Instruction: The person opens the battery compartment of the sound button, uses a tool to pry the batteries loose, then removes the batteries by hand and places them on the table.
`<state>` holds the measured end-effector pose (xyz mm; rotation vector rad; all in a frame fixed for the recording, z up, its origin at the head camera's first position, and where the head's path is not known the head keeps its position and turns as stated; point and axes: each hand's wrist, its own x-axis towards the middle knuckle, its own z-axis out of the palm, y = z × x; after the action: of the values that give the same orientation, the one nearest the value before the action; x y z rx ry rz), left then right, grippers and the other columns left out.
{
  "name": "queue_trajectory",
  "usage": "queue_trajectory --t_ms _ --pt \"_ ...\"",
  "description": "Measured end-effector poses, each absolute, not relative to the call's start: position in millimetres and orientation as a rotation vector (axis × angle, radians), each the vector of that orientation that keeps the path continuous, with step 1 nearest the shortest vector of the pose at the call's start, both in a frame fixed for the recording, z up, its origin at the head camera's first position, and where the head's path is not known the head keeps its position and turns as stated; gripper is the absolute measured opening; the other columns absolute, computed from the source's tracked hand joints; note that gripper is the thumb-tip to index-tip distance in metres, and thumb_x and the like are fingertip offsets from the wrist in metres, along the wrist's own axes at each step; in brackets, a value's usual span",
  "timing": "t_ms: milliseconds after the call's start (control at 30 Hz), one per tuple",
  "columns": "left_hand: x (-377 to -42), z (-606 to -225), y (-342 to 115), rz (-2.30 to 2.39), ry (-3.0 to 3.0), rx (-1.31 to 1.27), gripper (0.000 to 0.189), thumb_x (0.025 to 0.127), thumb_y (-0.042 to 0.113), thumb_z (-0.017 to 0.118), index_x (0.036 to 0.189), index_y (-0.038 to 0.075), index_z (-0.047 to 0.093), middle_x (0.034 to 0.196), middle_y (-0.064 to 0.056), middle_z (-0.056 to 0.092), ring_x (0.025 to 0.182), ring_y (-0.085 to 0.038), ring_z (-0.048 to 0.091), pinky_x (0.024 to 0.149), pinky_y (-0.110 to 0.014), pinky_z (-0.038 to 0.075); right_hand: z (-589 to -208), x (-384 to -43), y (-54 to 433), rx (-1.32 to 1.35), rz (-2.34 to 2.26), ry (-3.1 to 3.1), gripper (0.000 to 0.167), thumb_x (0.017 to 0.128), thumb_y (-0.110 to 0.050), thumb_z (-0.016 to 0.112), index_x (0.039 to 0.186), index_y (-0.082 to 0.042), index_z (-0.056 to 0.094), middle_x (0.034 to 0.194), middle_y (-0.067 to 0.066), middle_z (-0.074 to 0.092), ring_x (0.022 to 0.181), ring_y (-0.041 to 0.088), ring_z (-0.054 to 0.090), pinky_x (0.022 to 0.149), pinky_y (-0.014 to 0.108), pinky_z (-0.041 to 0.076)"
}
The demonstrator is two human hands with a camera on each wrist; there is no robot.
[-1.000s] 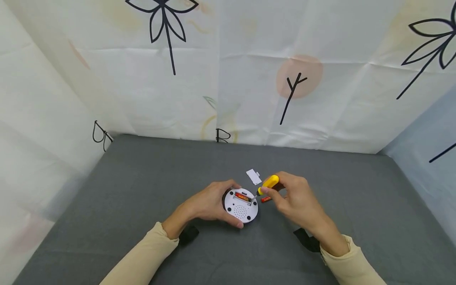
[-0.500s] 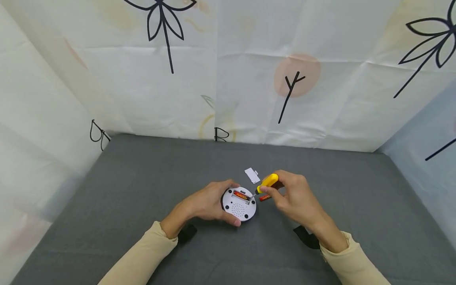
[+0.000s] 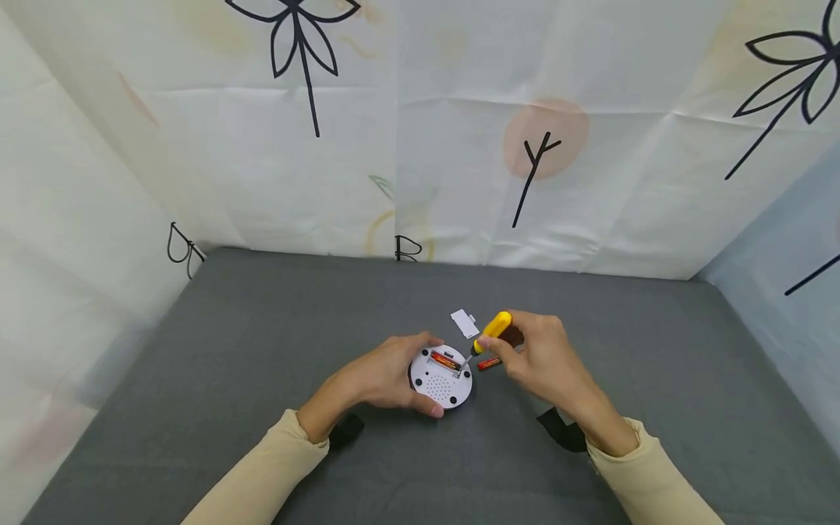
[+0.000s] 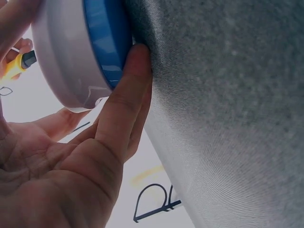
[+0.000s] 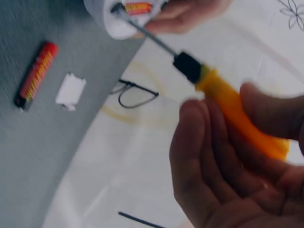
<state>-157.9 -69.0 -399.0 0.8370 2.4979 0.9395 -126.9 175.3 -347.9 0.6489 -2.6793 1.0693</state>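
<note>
My left hand (image 3: 387, 375) grips a round white device (image 3: 436, 390) by its side, thumb at the near edge and fingers round the far one. Its underside faces up, with dark feet, a patch of small holes and an uncovered battery compartment holding a red battery (image 3: 445, 361). In the left wrist view the device's lower part is a blue band (image 4: 107, 38). My right hand (image 3: 541, 357) holds a yellow-handled screwdriver (image 3: 494, 330) between thumb and fingers. The screwdriver's shaft (image 5: 159, 42) slants down to the end of the compartment, its tip right at the battery's end.
A second red battery (image 3: 489, 363) lies on the grey cloth just right of the device, partly below the right hand. Beyond it lies a small white battery cover (image 3: 465, 323). A patterned white curtain (image 3: 453, 146) stands behind the grey table (image 3: 295, 299).
The right hand has shifted its hold slightly and the screwdriver handle stands a little steeper. The device stays in the left hand; the whole view has drifted slightly.
</note>
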Motion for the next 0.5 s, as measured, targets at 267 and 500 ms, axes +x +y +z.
queue_trajectory --t_ms 267,500 --pt "-159 -398 -69 0.922 2.495 0.860 0.089 0.069 0.038 0.095 0.143 0.011 0.052 0.121 0.002 0.063 0.103 -0.014 0.057 0.089 -0.033 0.047 -335 -143 167 0.699 1.058 -2.841 0.007 0.090 -0.010 0.078 0.088 -0.009 0.071 0.074 -0.006 0.066 0.061 0.010 0.059 0.056 0.028 0.050" --pt "-158 -398 -68 0.949 2.499 0.913 0.087 0.070 0.038 0.095 0.141 0.009 0.055 0.117 0.002 0.065 0.098 -0.012 0.059 0.086 -0.031 0.049 -335 -141 157 0.761 0.987 -2.810 0.012 0.087 -0.010 0.081 0.086 -0.008 0.069 0.072 -0.006 0.065 0.059 0.004 0.058 0.056 0.026 0.050"
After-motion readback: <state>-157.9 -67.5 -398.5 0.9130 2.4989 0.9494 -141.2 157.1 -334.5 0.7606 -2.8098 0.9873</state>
